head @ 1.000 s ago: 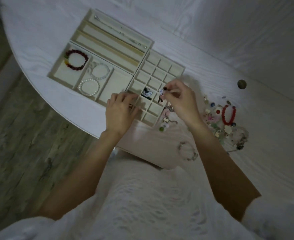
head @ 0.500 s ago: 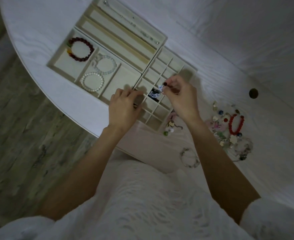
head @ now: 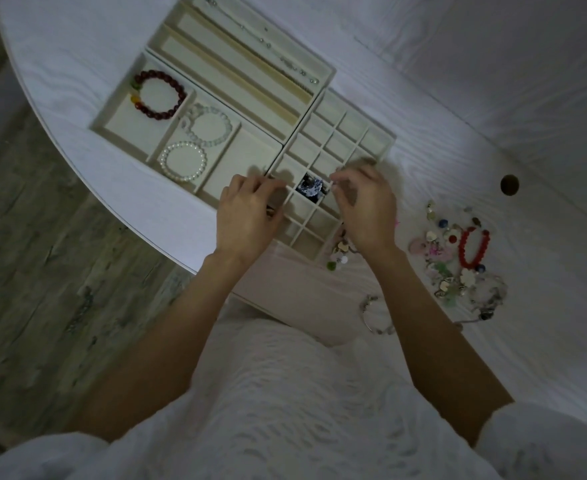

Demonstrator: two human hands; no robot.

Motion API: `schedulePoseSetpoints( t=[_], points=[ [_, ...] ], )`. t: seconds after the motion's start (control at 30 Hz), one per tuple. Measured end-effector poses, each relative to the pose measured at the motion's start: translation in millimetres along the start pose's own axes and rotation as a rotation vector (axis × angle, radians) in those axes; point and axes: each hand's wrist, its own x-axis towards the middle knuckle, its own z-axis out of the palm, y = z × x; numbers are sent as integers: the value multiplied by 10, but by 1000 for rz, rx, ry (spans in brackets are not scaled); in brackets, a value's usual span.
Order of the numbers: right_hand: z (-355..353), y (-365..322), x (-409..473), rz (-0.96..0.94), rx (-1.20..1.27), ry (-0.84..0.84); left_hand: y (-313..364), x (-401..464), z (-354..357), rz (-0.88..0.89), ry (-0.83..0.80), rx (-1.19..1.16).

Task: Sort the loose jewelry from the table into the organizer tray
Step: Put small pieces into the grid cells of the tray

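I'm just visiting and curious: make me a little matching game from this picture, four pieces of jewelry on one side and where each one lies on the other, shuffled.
Things:
1. dark red bracelet
2. pearl bracelet
3. bright red bracelet
4. blue and white piece

Places:
A. small square slot of the tray, between the two hands
B. loose on the table, right of the tray
C. tray's far left compartment
D. tray compartment shared with a clear bead bracelet

Pairs: 1-C, 2-D, 3-B, 4-A

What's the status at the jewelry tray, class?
Left hand rests on cream organizer tray. Right hand pinches something small over blue-and-white patterned piece. Loose jewelry pile unsorted; nothing blocking.
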Motion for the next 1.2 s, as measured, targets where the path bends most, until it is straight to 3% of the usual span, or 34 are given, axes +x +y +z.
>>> schedulePoseSetpoints(
  t=[0.17, 0.53, 0.7, 0.97, 1.03, 1.2],
  points=[
    [125, -42, 17, -134, -142, 4, 9, 22, 7, 15, -2, 0],
    [268, -150, -11, -74, -49, 13, -1, 36, 51, 32, -3, -21],
    [192, -92, -10, -152, -104, 118, -35, 34, 60, 47, 2, -19],
    [109, -11, 264, -396, -220, -61, -26, 48, 33, 50, -36, -41],
    [86, -21, 263, -380, -240, -66, -24, 56, 33, 52, -39, -35],
    [180, -64, 102, -116, -257, -2, -15, 79, 50, 53, -47, -33]
  ],
)
